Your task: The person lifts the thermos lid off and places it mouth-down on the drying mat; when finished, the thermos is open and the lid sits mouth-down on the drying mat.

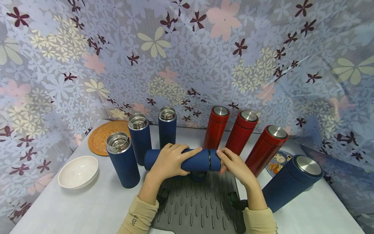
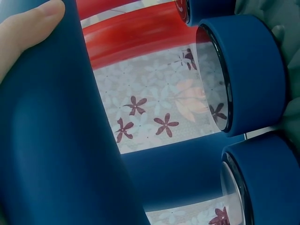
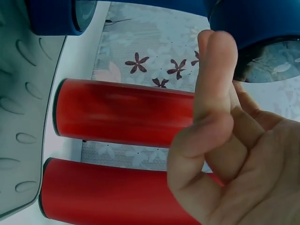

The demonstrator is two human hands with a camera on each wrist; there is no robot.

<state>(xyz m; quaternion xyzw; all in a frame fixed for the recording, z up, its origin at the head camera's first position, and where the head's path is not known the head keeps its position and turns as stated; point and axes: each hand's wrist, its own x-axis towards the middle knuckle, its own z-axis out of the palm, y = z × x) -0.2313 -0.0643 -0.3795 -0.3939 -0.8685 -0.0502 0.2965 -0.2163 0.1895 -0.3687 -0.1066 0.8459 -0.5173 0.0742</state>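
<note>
left hand (image 1: pixel 170 161) grips a sideways blue flask (image 1: pixel 198 161), right hand (image 1: pixel 237 166) holds its lid (image 1: pixel 215 160)

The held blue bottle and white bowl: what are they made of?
Held blue bottle: probably metal under a matte coating, since the open blue bottles nearby show shiny silvery necks. White bowl: ceramic or plastic, judging by its smooth, glossy surface.

Both forearms (image 1: pixel 152 186), in pale yellow sleeves (image 1: pixel 140 213), reach forward and inward. The left hand (image 1: pixel 171 162) curls in a grip, one finger (image 1: pixel 191 153) stretched toward the right hand (image 1: pixel 237 165), whose fingers (image 3: pixel 218 61) bend, some curled toward the palm.
</note>
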